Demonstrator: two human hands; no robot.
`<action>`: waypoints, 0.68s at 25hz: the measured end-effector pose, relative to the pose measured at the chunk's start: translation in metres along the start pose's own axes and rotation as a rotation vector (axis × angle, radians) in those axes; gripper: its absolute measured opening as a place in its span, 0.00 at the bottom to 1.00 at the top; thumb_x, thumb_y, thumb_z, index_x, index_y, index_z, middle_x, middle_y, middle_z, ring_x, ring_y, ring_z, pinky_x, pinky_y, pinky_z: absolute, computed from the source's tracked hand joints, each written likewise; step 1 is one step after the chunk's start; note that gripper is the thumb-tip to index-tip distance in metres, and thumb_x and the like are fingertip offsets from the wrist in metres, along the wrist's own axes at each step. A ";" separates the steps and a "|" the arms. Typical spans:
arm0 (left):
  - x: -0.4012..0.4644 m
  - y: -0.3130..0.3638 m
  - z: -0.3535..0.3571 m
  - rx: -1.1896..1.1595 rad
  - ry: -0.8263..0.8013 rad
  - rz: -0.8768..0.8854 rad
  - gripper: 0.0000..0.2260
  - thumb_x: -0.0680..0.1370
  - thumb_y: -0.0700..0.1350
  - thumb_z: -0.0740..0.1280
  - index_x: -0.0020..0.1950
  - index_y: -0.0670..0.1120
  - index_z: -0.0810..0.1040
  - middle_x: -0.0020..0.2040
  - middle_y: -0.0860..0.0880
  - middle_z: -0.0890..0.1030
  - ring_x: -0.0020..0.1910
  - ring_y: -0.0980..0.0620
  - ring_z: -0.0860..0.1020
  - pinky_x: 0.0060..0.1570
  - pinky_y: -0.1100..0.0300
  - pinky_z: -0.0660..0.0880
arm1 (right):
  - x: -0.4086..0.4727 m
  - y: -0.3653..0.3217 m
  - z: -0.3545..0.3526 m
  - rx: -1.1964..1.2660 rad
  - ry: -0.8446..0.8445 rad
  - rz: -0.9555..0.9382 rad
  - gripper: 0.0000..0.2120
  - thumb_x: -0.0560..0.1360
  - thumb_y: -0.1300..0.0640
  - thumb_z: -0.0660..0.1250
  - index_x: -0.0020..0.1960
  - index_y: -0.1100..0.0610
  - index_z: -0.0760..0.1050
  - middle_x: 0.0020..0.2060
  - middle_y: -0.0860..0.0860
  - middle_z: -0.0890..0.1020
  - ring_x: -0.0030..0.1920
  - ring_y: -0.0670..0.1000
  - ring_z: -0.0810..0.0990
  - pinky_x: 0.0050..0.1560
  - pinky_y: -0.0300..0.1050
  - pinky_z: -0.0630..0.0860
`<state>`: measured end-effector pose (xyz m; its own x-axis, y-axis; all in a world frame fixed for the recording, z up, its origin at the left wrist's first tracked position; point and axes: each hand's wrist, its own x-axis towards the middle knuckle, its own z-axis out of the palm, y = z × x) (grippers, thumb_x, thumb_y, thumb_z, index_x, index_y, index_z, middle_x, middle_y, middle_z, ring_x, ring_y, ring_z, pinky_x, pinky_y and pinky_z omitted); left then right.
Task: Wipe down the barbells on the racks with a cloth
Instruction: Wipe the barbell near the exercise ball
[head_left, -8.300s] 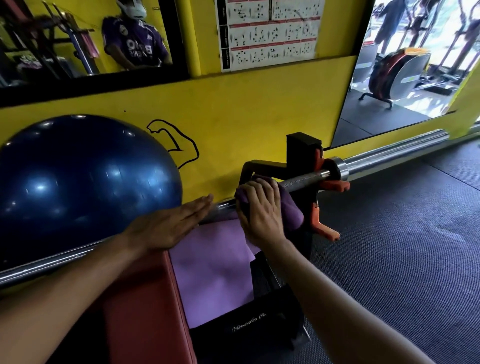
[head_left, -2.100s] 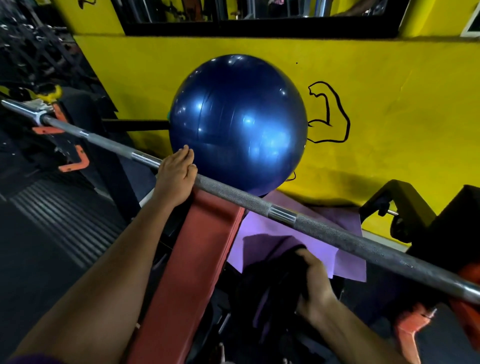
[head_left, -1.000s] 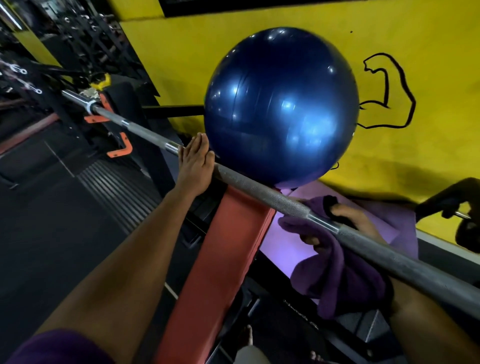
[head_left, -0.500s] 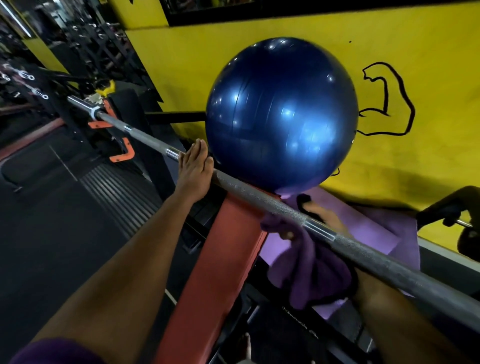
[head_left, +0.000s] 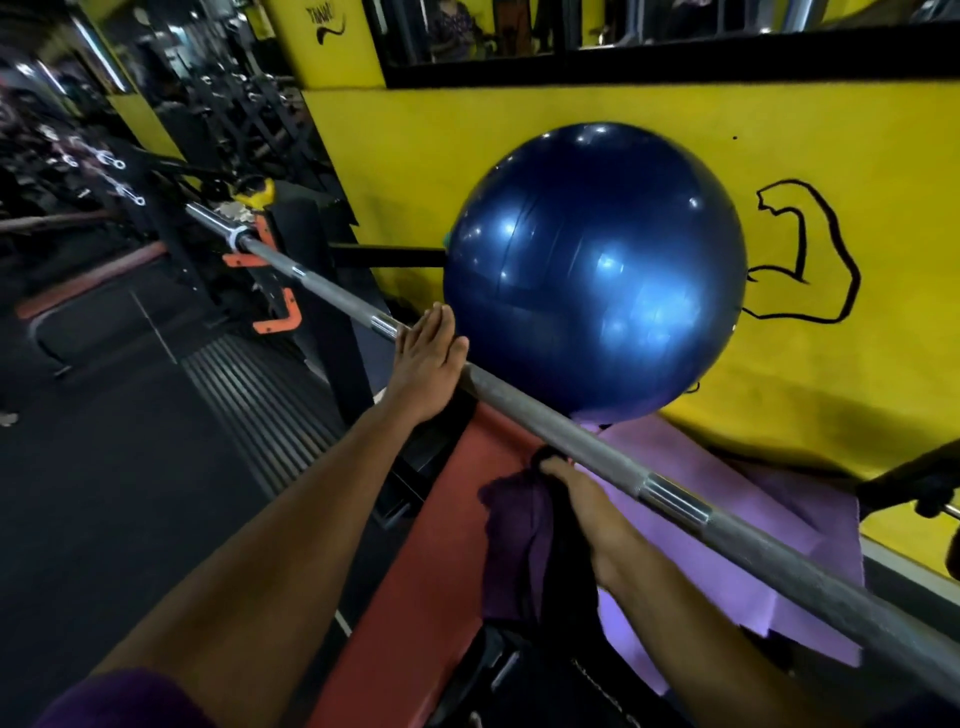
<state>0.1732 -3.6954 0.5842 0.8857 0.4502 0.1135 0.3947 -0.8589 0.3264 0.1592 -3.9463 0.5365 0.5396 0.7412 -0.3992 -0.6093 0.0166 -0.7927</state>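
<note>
Left hand (head_left: 426, 364) flat on barbell (head_left: 545, 421) — right hand (head_left: 587, 514) grips cloth (head_left: 514, 540).

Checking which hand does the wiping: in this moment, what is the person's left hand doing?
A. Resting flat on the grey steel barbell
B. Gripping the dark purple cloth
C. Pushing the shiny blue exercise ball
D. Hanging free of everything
A: the left hand lies with straight fingers on the grey steel barbell, while the right hand holds the dark purple cloth.

Blue exercise ball (head_left: 595, 270) against yellow wall (head_left: 779, 130) | black flexed-arm drawing (head_left: 810, 260) on wall, right of ball | red bench pad (head_left: 415, 571) | lilac mat (head_left: 727, 519) beneath ball | dark ribbed floor (head_left: 156, 441)
</note>
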 end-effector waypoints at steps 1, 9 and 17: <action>0.000 -0.002 0.000 0.012 -0.014 0.012 0.26 0.87 0.54 0.47 0.83 0.46 0.46 0.83 0.48 0.47 0.82 0.51 0.45 0.79 0.50 0.38 | -0.007 0.000 0.006 -0.077 0.020 0.012 0.14 0.75 0.50 0.70 0.53 0.59 0.79 0.43 0.52 0.82 0.43 0.48 0.80 0.44 0.38 0.76; 0.025 -0.069 -0.032 -0.096 0.124 0.125 0.31 0.84 0.58 0.46 0.81 0.39 0.57 0.82 0.41 0.56 0.81 0.44 0.53 0.80 0.50 0.48 | -0.025 -0.076 0.091 -1.056 0.088 -0.686 0.30 0.72 0.49 0.67 0.73 0.45 0.66 0.64 0.43 0.73 0.62 0.39 0.73 0.63 0.34 0.69; 0.074 -0.122 -0.027 0.003 0.084 0.137 0.38 0.78 0.64 0.36 0.83 0.44 0.52 0.82 0.43 0.56 0.81 0.45 0.52 0.77 0.42 0.42 | -0.015 -0.107 0.122 -1.640 0.720 -1.001 0.34 0.73 0.42 0.61 0.76 0.50 0.64 0.71 0.53 0.68 0.61 0.60 0.71 0.58 0.57 0.75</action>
<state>0.1840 -3.5507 0.5783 0.9077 0.3478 0.2348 0.2727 -0.9142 0.2998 0.1451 -3.8773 0.6831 0.6172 0.5098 0.5992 0.7414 -0.6318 -0.2261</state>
